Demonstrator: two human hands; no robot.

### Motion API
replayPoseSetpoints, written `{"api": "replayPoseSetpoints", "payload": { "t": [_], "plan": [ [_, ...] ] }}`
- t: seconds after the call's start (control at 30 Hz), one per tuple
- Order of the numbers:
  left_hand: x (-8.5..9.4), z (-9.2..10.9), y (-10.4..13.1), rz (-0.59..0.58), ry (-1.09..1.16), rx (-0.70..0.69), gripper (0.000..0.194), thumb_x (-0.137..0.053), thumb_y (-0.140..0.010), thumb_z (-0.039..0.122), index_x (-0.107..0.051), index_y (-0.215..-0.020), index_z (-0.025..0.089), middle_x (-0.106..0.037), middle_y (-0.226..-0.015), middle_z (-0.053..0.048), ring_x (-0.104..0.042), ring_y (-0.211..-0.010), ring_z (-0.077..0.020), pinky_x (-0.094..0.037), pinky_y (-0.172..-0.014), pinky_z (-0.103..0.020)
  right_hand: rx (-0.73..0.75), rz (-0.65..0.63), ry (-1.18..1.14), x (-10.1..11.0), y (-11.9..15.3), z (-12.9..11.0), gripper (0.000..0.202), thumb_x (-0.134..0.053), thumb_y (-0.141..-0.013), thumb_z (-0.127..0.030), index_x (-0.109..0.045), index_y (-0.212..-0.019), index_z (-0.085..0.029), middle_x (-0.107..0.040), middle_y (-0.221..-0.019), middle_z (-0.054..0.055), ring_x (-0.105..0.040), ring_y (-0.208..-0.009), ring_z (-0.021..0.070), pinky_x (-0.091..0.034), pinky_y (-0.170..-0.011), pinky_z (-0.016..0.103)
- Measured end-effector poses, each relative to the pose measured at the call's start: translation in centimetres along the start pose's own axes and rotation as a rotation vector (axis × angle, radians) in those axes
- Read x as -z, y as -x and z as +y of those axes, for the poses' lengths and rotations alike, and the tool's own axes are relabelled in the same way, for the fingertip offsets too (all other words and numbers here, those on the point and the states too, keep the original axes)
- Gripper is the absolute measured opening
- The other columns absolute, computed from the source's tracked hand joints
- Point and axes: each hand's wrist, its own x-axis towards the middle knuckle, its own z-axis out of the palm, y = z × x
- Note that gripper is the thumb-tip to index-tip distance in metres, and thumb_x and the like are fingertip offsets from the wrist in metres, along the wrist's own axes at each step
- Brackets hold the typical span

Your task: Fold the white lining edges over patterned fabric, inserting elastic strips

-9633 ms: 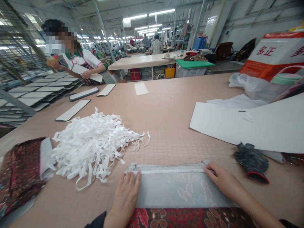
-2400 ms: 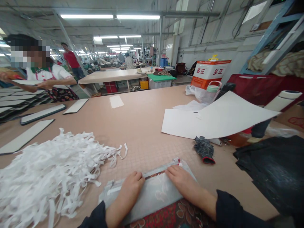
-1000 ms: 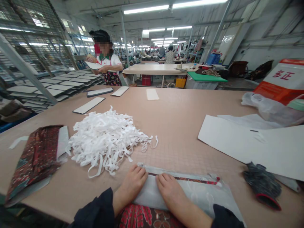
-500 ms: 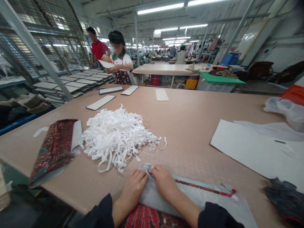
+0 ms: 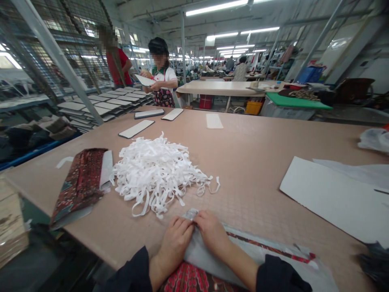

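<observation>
A piece of red patterned fabric with a grey backing (image 5: 258, 248) lies at the table's near edge, its grey side partly folded over the red print. At its upper left corner, my left hand (image 5: 178, 235) and my right hand (image 5: 211, 231) meet, fingers closed and fingertips pinching the grey edge. What sits right between the fingertips is mostly hidden. Just beyond my hands is a heap of white strips (image 5: 161, 170), cut loose and tangled. Left of the heap lies a folded red patterned fabric piece (image 5: 80, 178) with grey lining.
Pale flat panels (image 5: 136, 129) lie at the table's far side. A large white board (image 5: 331, 194) and dark crumpled material (image 5: 377, 261) are at right. A co-worker (image 5: 162, 73) holds a panel beside stacked panels (image 5: 106, 106); another person in red (image 5: 118, 67) stands behind.
The view has swung slightly left, so things appear shifted right. My hands stay together on the fabric's grey edge, with little visible movement. The person in red has turned or moved left.
</observation>
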Motion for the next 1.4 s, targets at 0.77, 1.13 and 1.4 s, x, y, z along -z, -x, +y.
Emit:
{"api": "replayPoseSetpoints", "payload": {
  "t": [0.77,1.13,1.4],
  "plan": [
    [1.0,-0.1,-0.4,-0.052,-0.004,0.002,0.019,-0.044,-0.084,0.013,-0.058,-0.094,0.020,-0.064,-0.099,-0.005,-0.054,-0.089,-0.0182,-0.037,-0.089,-0.039,0.052,-0.078,0.399,2.5,5.1,0.3,0.021,-0.058,-0.073,-0.007,-0.060,-0.092,-0.014,-0.060,-0.086,0.007,-0.052,-0.079,0.0234,-0.040,-0.064,0.035],
    [0.7,-1.7,-0.1,0.020,0.238,0.245,0.026,-0.050,-0.079,0.015,-0.058,-0.103,0.020,-0.062,-0.105,-0.008,-0.056,-0.098,-0.0203,-0.046,-0.085,-0.038,-0.290,-0.206,0.105,4.1,1.1,0.7,0.016,-0.047,-0.075,-0.011,-0.060,-0.082,-0.016,-0.063,-0.087,0.008,-0.056,-0.084,0.0199,-0.039,-0.072,0.027],
    [1.2,-1.2,-0.5,0.098,0.457,0.428,0.016,-0.059,-0.076,0.028,-0.062,-0.090,0.021,-0.062,-0.101,-0.007,-0.057,-0.096,-0.0214,-0.047,-0.085,-0.041,-0.038,-0.245,-0.328,6.5,3.1,0.7,0.016,-0.046,-0.066,-0.008,-0.053,-0.076,-0.019,-0.059,-0.082,0.001,-0.052,-0.074,0.0129,-0.038,-0.066,0.021]
  ]
}}
